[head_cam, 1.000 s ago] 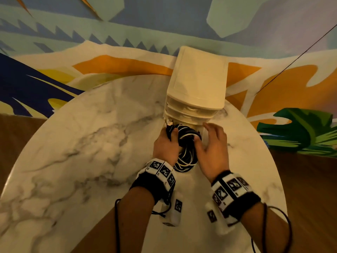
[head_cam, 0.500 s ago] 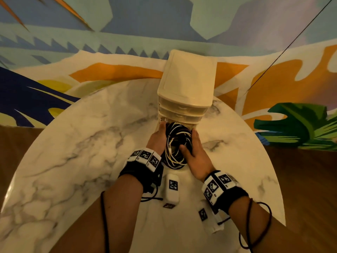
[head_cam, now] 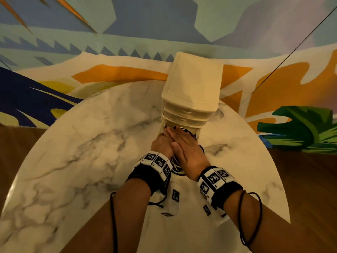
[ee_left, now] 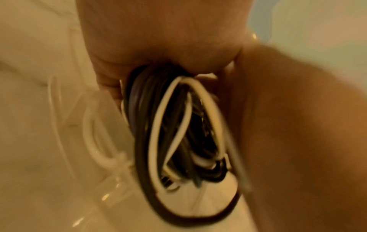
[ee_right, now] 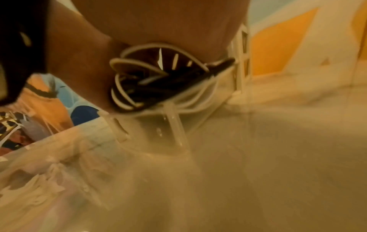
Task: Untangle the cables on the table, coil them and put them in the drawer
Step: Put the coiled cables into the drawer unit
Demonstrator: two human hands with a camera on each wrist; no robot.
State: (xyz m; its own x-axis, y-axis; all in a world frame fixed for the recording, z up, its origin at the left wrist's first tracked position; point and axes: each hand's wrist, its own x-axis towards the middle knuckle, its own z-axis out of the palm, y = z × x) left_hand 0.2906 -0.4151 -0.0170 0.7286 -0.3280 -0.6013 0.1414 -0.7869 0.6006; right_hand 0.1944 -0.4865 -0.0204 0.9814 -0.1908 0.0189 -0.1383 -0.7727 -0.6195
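Note:
A coil of black and white cables (head_cam: 176,166) lies in the pulled-out clear bottom drawer (ee_right: 175,125) of the cream drawer unit (head_cam: 193,84). My right hand (head_cam: 180,140) lies flat over the top of the coil, fingers straight, pressing it down. My left hand (head_cam: 161,143) is at the coil's left side with its fingers curled round the loops; the right hand covers its fingertips. The left wrist view shows the coil (ee_left: 178,133) close up, squeezed between both hands. In the right wrist view the coil (ee_right: 151,84) sits under my palm, above the drawer's front.
The drawer unit stands at the back middle of a round marble table (head_cam: 82,152), its two upper drawers closed. A colourful patterned rug lies beyond the table, wooden floor at both sides. A thin dark line crosses the upper right.
Both hands have pushed the coil forward and down into the open drawer. My right hand went from the coil's right side to lying flat on top of it.

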